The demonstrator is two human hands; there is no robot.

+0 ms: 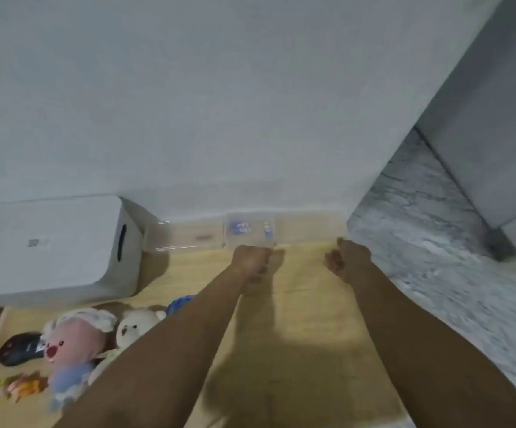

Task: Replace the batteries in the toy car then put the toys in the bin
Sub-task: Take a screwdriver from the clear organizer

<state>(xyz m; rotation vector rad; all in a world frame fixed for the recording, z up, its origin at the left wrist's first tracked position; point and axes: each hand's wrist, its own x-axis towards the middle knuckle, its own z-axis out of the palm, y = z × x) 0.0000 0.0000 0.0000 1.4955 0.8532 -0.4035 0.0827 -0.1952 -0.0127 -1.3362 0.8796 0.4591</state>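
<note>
Both forearms stretched out from under the camera across the pale wooden table (306, 329), reaching for the far edge by the wall. At the end of that reach my left hand (252, 261) was curled, knuckles up, against the near edge of the clear plastic bin (250, 231); I judged the fingers were closed on its rim, though blur kept me from telling how they sat. My right hand (348, 259) was also curled, over bare wood just right of the bin, and I could not make out anything in it. I took both hands to be out there because the bin sat too far back to fill, so it needed drawing toward me. Something small and blue showed through its clear wall, too smeared to name. Beside it lay a second clear piece (182, 237), perhaps a lid, touching the white box (59, 248) that filled the left back corner. Toys waited near my left elbow: a pink plush doll (68, 350) in a frilled bonnet, a white plush bear (134, 327) tucked against it, a scrap of something blue (181, 304) behind my arm, and a small yellow-and-orange toy (16, 390) at the table's front corner. A dark rounded thing with a white patch (19, 349) lay left of the doll; I supposed it was the toy car, but the picture was too soft to be sure, and I could not see any batteries.
</note>
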